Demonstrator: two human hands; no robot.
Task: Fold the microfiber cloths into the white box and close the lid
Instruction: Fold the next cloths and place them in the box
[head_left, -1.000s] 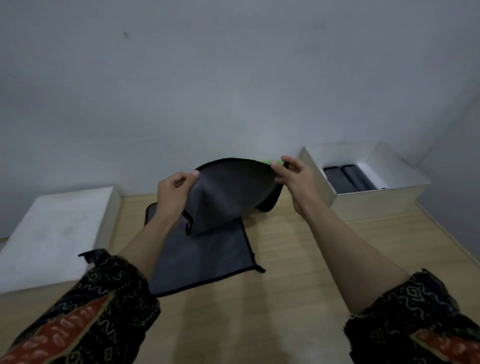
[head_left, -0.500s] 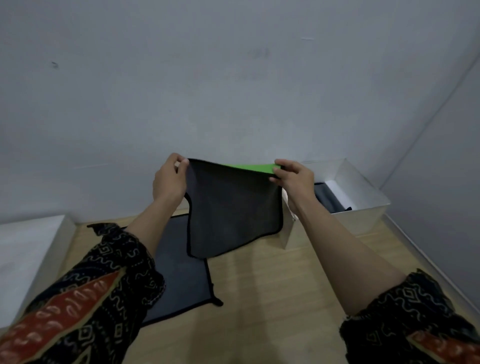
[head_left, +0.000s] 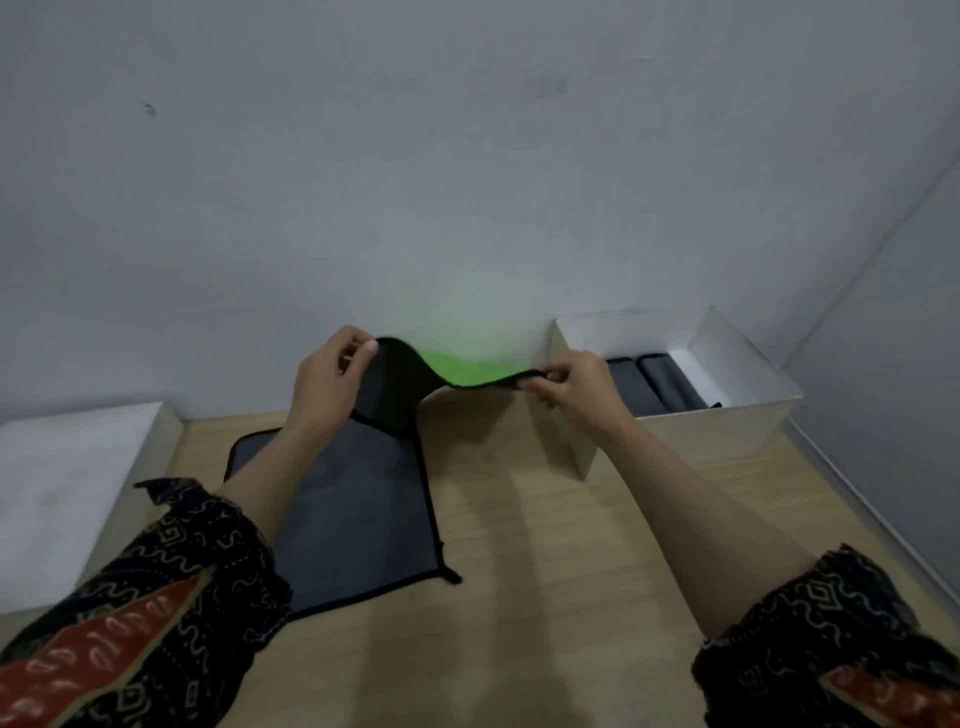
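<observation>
Pale wooden table (head_left: 545, 571): left hand (head_left: 324, 379) and right hand (head_left: 576, 384) pinch a green-backed cloth (head_left: 457, 366) aloft; another cloth (head_left: 353, 509) lies flat. Two rolled cloths (head_left: 649, 382) fill the white box (head_left: 727, 421); lid (head_left: 62, 483) off.

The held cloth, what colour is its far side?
Bright green, on the held cloth, seen in the head view.

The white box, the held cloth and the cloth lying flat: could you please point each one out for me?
white box (head_left: 717, 431), head view, front wall.
held cloth (head_left: 462, 366), head view, green side.
flat cloth (head_left: 353, 509), head view, its middle.
</observation>
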